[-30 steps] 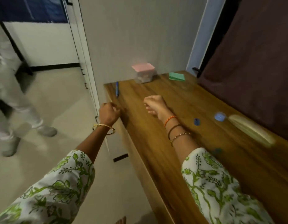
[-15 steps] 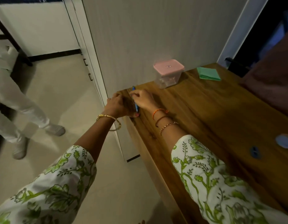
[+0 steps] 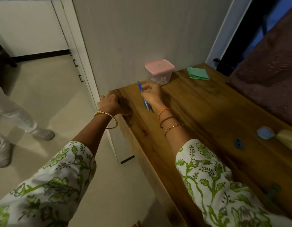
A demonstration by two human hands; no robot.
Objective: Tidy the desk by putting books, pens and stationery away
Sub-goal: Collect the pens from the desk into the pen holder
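Right hand (image 3: 151, 94) over the far left corner of the wooden desk (image 3: 207, 128), fingers curled and pinching a blue pen (image 3: 144, 97) near its upper end. Pen held slanted, upper tip toward the wall, lower end down by the wrist and seemingly just clear of the wood. Gripped that way, probably, for carrying off to storage rather than for writing. Wrist bent back, forearm stretched long across the desktop, three bracelets along it.

Left hand (image 3: 111, 104) set on the desk's near left edge, fingers folded over the rim, thumb side tucked underneath as far as could be judged. Likely placed there as a brace for the long reach. No object seen in it.

Clear box with pink lid (image 3: 159, 69) against the wall, just beyond the pen hand; a plausible home for the pen, though only a guess. Green folded pad (image 3: 197, 73) further right, near the back edge. Pale blue round thing (image 3: 265, 132), small dark blue item (image 3: 238, 143) and a yellowish blurred object (image 3: 287, 140) well apart on the right, untouched and left to sort.

Another person's pale trousers and shoes (image 3: 43, 134) on the floor at left.
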